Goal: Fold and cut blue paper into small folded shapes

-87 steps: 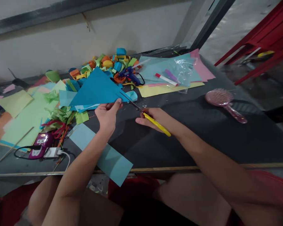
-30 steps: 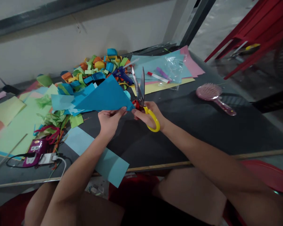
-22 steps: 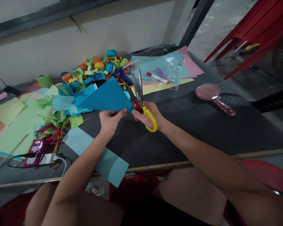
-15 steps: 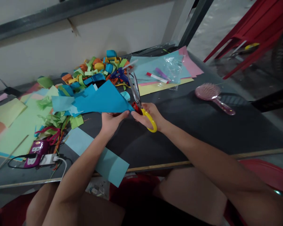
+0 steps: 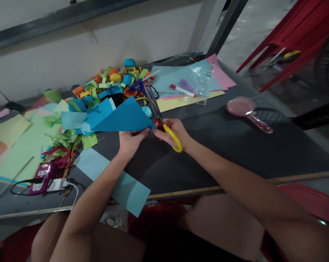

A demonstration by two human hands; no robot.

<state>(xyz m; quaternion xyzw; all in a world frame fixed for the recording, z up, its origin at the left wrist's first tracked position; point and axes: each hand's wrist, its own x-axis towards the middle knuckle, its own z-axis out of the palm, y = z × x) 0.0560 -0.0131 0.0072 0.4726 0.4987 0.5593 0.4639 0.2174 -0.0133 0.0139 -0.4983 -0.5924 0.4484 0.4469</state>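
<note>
My left hand (image 5: 130, 140) pinches the near corner of a folded blue paper triangle (image 5: 120, 117), held just above the dark table (image 5: 235, 145). My right hand (image 5: 171, 133) grips yellow-handled scissors (image 5: 160, 118); their blades point up and away, close together, beside the paper's right edge. The two hands almost touch at the paper's tip.
A heap of coloured paper loops (image 5: 112, 78) and a blue glue gun (image 5: 138, 86) lie behind. Coloured sheets with markers (image 5: 183, 90) sit at the back right, a pink hairbrush (image 5: 246, 109) at the right. A light blue strip (image 5: 117, 182) overhangs the near edge. A purple device (image 5: 42, 174) lies left.
The scissors swung from pointing left across the paper to upright, then tilted back left. Their blades have drawn together. My left hand kept hold of the blue paper.
</note>
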